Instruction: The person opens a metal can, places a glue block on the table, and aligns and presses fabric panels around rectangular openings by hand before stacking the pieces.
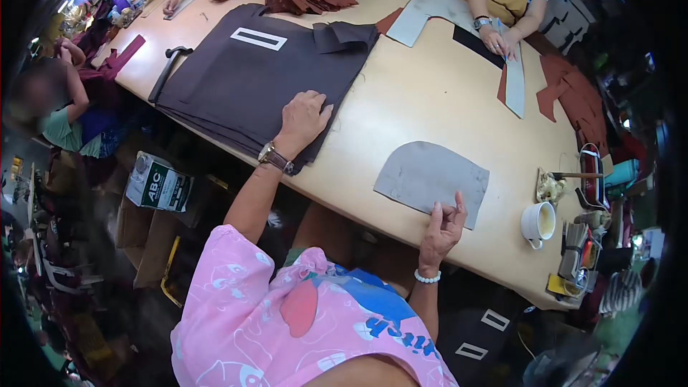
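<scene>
My left hand [304, 122], with a watch at its wrist, rests on a stack of dark fabric pieces [236, 93] near the right edge. Its fingers lie on the top layer, slightly bent. A white rectangular frame-shaped piece [259, 39] and a folded dark scrap [340, 37] lie on that stack. At the table's front edge, my right hand [443, 233], wearing a white bead bracelet, has its fingers apart. It is at the lower edge of a grey panel [426, 175] with one rounded end; I cannot tell if it touches the panel.
A hammer [169, 72] lies left of the stack. On the right are a white cup [539, 222] and rust-coloured fabric [573, 97]. Across the table [373, 115], a co-worker's hands [499, 41] hold a long pale template [514, 82]. Another person's hand [172, 5] is at the far left.
</scene>
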### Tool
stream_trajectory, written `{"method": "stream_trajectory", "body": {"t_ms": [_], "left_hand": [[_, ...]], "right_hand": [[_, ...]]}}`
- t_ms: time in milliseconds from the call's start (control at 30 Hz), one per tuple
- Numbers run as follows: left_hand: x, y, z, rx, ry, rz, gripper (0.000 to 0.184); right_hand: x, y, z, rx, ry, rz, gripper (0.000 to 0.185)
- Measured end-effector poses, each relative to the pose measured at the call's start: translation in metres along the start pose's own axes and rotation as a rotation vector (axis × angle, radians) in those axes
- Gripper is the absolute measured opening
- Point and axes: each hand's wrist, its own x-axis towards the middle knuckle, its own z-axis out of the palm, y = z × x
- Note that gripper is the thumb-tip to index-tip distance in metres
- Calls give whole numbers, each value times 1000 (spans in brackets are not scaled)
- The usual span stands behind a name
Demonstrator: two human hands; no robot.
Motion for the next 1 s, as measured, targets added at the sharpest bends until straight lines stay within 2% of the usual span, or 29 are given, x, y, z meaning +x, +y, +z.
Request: {"method": "stream_trajectory", "body": {"t_ms": [100, 300, 400, 533, 600, 633, 700, 733, 800, 833, 933, 1000], "left_hand": [[3, -2, 10, 59, 63, 29, 21], [12, -2, 20, 251, 39, 92, 19], [19, -6, 15, 253, 19, 68, 17], [32, -25, -11, -280, 53, -163, 18], [29, -27, -31, -645, 104, -230, 17], [23, -21, -41, -728, 126, -226, 17], [5, -5, -53, -829, 97, -155, 15], [-4, 3, -55, -881, 78, -118, 14], [-25, 18, -50, -844, 88, -11, 12], [-34, 23, -54, -793, -27, -48, 11], [-52, 32, -38, -777, -29, 36, 8], [-60, 41, -41, -812, -82, -25, 9]], "right_hand": [[0, 0, 0, -47, 15, 12, 43], [0, 5, 1, -120, 10, -43, 38], [-3, 2, 1, -159, -12, -58, 38], [-10, -1, -3, -253, -182, 29, 40], [-10, -1, 15, -319, -256, -283, 39], [-13, -4, 30, -352, -295, -433, 39], [-8, -29, 67, -212, -277, -393, 63], [0, -30, 80, -228, -353, -386, 72], [19, -39, 109, -112, -472, -187, 86], [27, -48, 124, 23, -509, 6, 92], [53, -60, 154, -318, -502, -116, 92], [63, -52, 160, -364, -488, -165, 91]]}}
